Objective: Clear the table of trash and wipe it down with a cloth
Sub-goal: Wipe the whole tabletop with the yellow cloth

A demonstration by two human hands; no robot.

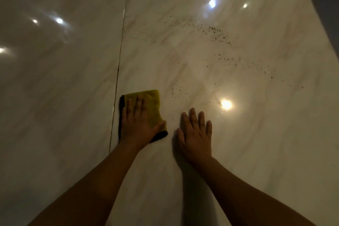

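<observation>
Yellow cloth (152, 105), folded with a dark underside showing at its edges, lies flat on the pale marble counter (256, 143) just right of a dark seam (119, 71). The left hand (136, 124) presses down on it, fingers straight and released, thumb spread along its near edge. The right hand (197, 135) rests flat and empty on the bare stone at three o'clock of the cloth, close but apart. Dark crumbs (216, 33) scatter from twelve to two o'clock beyond both hands. A lamp glare (226, 104) shines just past the right fingertips.
</observation>
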